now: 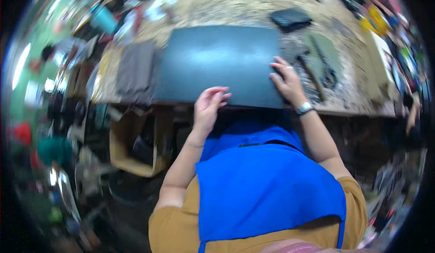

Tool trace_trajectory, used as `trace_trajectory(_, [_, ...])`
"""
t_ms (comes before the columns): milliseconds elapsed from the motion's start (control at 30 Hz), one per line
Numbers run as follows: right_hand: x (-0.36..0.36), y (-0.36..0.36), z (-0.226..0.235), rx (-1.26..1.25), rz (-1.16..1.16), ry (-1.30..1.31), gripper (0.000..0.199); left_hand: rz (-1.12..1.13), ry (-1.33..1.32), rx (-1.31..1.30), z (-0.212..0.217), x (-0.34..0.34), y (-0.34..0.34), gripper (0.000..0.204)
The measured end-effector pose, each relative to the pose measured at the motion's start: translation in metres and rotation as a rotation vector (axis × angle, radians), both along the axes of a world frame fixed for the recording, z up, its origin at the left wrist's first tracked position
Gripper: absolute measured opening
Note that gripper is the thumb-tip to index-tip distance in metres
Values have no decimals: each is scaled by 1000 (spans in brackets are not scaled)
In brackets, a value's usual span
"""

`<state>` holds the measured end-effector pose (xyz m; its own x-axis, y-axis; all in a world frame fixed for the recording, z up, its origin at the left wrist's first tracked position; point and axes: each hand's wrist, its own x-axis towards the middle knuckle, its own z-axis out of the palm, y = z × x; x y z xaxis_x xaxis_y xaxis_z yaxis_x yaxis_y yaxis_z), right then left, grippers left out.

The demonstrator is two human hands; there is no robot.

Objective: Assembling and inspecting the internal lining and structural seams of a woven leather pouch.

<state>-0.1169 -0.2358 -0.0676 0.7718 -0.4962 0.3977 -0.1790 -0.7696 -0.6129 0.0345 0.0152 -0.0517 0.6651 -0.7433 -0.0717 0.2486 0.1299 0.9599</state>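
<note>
Worktable [358, 85] (speckled), dark board [221, 67], hammer [312, 75]

- We see gray cloth [136, 67] on the table's [213, 8] left side.
- On the right, we spot scissors [329, 77] on a green sheet [331, 50].
- Far right, we see something black [291, 19].
- Far left, we find a blue tub [104, 19].
- Near left, we see an open tan box [131, 166].

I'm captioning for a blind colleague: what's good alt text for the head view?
A right hand is at the right edge of a large dark sheet on a cluttered worktable; the left hand is at its front edge. Folded grey material lies to the left, scissors to the right.
</note>
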Motion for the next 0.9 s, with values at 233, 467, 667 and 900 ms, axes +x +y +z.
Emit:
trace_trajectory(233, [-2,7,5,35,3,-16,33,-113,-93,-69,3,3,12,17])
trace_trajectory(467, [-2,7,0,-5,19,-27,33,104,-709,231,30,78,38,14])
trace_trajectory(667, [19,-34,-6,293,-92,-202,38,379,-1271,468,4,101,20,16])
trace_trajectory(900, [90,-124,18,676,-453,-288,91,428,-1261,440,-5,104,23,12])
